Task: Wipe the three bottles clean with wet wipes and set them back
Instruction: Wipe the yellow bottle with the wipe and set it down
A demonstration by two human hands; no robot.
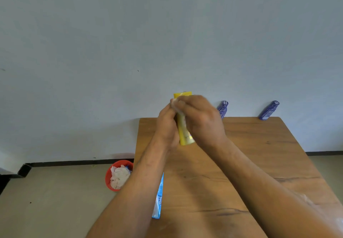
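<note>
Beside table (pixel 259 154), red bin (pixel 108 179) holds crumpled wipes (pixel 119 177); hands (pixel 167 124) (pixel 202 120) grip yellow bottle (pixel 182 132).

nothing legible anywhere. white lettering on the blue wipes packet (pixel 157 204) at the near left, too blurred to read. pale label print on the yellow bottle (pixel 183 137), left purple bottle (pixel 222 108) and right purple bottle (pixel 269 110), equally unreadable.

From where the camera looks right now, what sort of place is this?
Probably a plain indoor room, maybe in a home: a bare pale wall, a wooden table standing by it, and a red bin of crumpled wipes on the floor beside the table.
</note>
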